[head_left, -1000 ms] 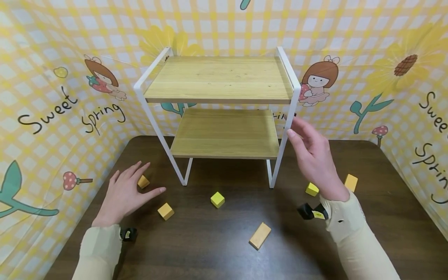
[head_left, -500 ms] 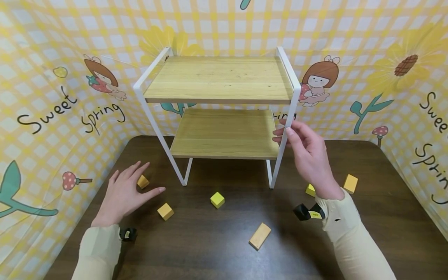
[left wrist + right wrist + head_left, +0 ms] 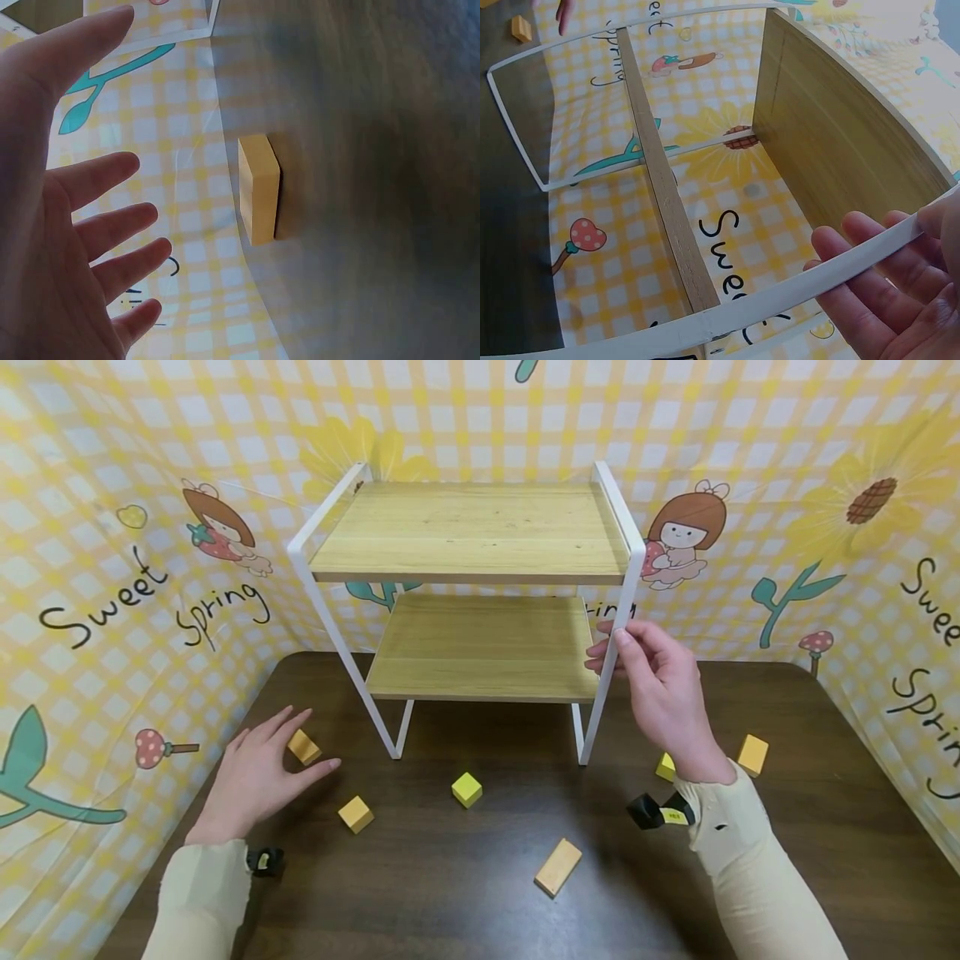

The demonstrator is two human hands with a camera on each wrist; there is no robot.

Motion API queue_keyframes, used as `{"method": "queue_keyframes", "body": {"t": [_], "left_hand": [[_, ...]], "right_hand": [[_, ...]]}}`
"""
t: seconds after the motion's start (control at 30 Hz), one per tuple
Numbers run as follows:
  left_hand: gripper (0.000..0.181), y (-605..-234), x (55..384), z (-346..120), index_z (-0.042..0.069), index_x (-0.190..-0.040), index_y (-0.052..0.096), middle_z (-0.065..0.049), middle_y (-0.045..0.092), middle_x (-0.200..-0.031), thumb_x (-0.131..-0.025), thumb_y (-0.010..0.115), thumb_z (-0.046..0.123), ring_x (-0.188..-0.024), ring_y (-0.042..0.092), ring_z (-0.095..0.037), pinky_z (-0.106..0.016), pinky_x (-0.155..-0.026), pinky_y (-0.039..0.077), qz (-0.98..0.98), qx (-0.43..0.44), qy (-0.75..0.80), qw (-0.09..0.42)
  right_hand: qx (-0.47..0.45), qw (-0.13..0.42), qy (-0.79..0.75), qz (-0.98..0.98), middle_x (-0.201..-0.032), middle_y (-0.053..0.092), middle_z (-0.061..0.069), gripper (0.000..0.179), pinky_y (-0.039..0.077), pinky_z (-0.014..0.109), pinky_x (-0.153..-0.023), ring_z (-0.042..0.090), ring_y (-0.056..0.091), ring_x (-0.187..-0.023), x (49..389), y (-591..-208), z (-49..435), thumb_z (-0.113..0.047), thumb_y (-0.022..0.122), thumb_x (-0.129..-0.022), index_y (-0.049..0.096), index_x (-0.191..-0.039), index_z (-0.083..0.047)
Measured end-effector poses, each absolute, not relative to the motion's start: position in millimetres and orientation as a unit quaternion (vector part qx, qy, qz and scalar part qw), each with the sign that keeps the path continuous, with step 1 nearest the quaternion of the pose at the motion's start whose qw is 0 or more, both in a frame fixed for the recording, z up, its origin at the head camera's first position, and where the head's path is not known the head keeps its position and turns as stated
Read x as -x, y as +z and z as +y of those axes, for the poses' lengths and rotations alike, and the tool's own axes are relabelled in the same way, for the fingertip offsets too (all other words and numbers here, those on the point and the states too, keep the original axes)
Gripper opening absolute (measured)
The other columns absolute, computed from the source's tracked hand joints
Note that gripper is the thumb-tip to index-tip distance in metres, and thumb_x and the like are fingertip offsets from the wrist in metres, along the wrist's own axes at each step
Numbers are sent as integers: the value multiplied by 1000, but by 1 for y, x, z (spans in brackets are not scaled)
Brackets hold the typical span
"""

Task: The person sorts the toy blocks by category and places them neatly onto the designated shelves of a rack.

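A two-tier shelf with a white frame and wooden boards (image 3: 472,531) stands at the back of the table. My right hand (image 3: 667,697) holds its right front leg (image 3: 599,706), thumb in front and fingers passing behind; the right wrist view shows the fingers (image 3: 870,289) curled around the white bar. My left hand (image 3: 258,772) hovers at the left with its fingers spread and nothing in it. Beside its fingers lies an orange wooden block (image 3: 304,747), which the left wrist view shows apart from the hand, as an oblong block (image 3: 259,191) on the table.
On the dark table (image 3: 420,902) lie an orange cube (image 3: 356,815), a yellow-green cube (image 3: 467,790) and a light oblong block (image 3: 558,868). A yellow block (image 3: 665,767), partly behind my right wrist, and an orange block (image 3: 752,755) are at the right. Checked cloth (image 3: 750,468) surrounds the table.
My right hand has moved left onto the shelf's leg and its fingers now wrap it. My left hand has shifted slightly left, uncovering more of the orange block. The shelf stays in place.
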State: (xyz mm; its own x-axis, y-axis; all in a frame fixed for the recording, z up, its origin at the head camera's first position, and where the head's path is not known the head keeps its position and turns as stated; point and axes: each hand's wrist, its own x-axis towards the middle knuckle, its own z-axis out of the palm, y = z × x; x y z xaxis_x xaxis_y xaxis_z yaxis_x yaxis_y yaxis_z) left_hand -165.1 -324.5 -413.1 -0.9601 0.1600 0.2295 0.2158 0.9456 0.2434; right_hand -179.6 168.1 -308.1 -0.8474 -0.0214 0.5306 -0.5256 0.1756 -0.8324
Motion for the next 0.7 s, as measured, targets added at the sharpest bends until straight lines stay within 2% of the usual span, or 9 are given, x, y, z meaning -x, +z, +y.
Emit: {"method": "queue_keyframes", "body": {"t": [0.23, 0.5, 0.7], "left_hand": [[95, -415, 166, -332, 5, -153, 45, -30, 39, -152, -86, 68, 70, -135, 39, -51, -77, -106, 22, -981, 95, -130, 106], [97, -416, 168, -334, 5, -152, 45, -31, 39, -152, -85, 69, 70, -135, 39, -52, -77, -105, 22, -981, 94, -128, 108], [96, -417, 168, -334, 5, -152, 45, -31, 39, -152, -85, 69, 70, -135, 39, -52, -78, -104, 23, -981, 97, -128, 108]], "right_hand": [[-183, 207, 612, -741, -95, 73, 15, 27, 62, 31, -80, 22, 73, -84, 181, -307, 168, -18, 54, -108, 67, -113, 5], [-180, 207, 605, -747, -95, 73, 14, 26, 62, 29, -80, 25, 73, -85, 181, -307, 169, -18, 54, -108, 68, -115, 2], [-175, 213, 605, -747, -95, 73, 13, 25, 61, 28, -78, 21, 72, -86, 181, -308, 169, -18, 55, -108, 69, -113, 2]]}}
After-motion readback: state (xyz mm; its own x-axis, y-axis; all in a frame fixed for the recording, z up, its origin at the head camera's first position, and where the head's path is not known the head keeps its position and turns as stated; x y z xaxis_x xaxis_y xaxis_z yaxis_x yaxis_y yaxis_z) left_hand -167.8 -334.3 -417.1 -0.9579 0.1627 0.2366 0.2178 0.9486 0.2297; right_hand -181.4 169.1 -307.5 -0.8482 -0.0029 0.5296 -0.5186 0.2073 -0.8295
